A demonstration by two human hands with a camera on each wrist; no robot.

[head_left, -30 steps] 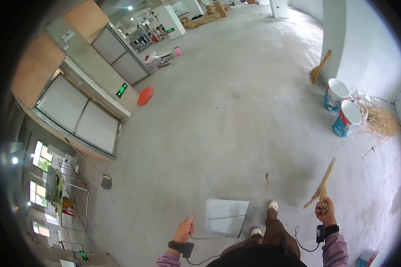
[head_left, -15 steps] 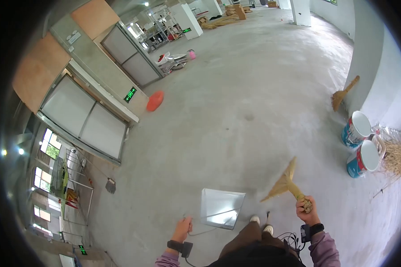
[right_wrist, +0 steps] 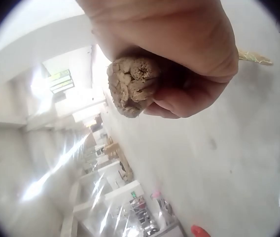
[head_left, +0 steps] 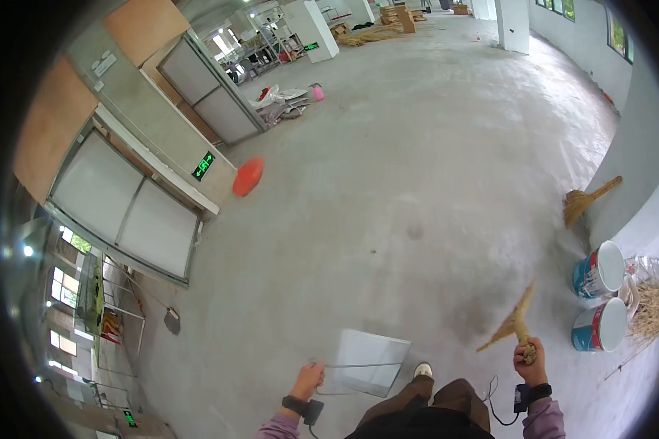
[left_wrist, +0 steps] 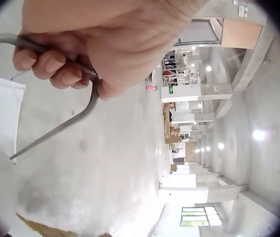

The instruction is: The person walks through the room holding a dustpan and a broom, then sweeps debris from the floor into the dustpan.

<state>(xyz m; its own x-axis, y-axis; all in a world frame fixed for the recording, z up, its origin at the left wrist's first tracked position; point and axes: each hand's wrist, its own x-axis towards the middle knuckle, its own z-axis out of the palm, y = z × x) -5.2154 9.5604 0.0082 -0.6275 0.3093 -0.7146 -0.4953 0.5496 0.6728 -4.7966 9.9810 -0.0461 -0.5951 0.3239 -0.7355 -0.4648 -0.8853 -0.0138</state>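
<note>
My left hand grips the bent metal-rod handle of a dustpan, its fingers curled round the rod in the left wrist view. The dustpan is a pale, shiny sheet-metal pan hanging low in front of my legs. A straw hand broom is in my right hand, gripped round its thick handle. The cut end of that handle faces the right wrist camera, with fingers wrapped about it. Its bristles fan out forward and left, over the floor.
Two paint buckets stand at the right beside a straw heap. Another straw broom leans on the pillar. An orange-red object lies by the left wall, and a long-handled tool rests near the sliding panels.
The broom swung left, then back to the right. The dustpan tilted and lowered slightly. My feet have stepped, and the buckets now appear lower and farther right in the head view.
</note>
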